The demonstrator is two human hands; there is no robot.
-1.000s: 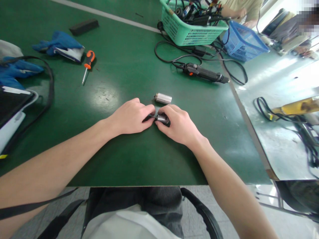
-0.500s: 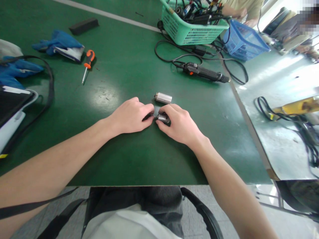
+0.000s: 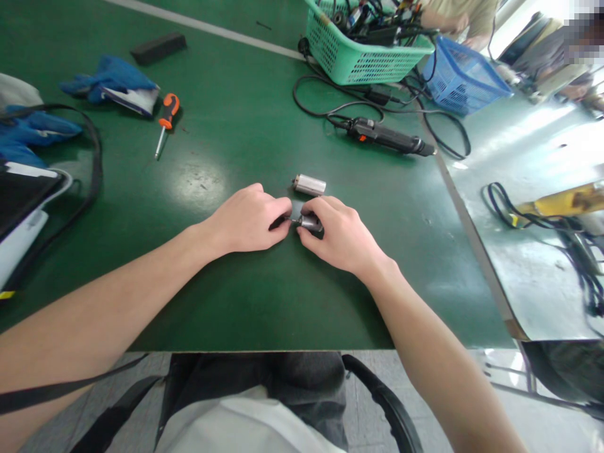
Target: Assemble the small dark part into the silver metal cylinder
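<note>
On the green tabletop, my right hand (image 3: 337, 233) is closed around a small metal cylinder (image 3: 310, 223) that lies nearly level, its far end hidden by my fingers. My left hand (image 3: 250, 220) faces it from the left with thumb and forefinger pinched together. A thin dark piece shows between those two fingers, too small to name, and its thin tip points at the end of the cylinder. Whether the two touch, I cannot tell. Just beyond my right fingertips, a second silver metal cylinder (image 3: 310, 185) lies on its side.
An orange-handled screwdriver (image 3: 167, 119), blue gloves (image 3: 116, 82) and a dark block (image 3: 159, 48) lie at upper left. At upper right are a corded black electric screwdriver (image 3: 387, 135), a green basket (image 3: 363, 63) of tools and a blue basket (image 3: 460, 78). A person sits behind.
The gap between my fingertips has widened slightly, as the right hand and its cylinder shifted a little to the right. The second cylinder and the tools stay in place.
</note>
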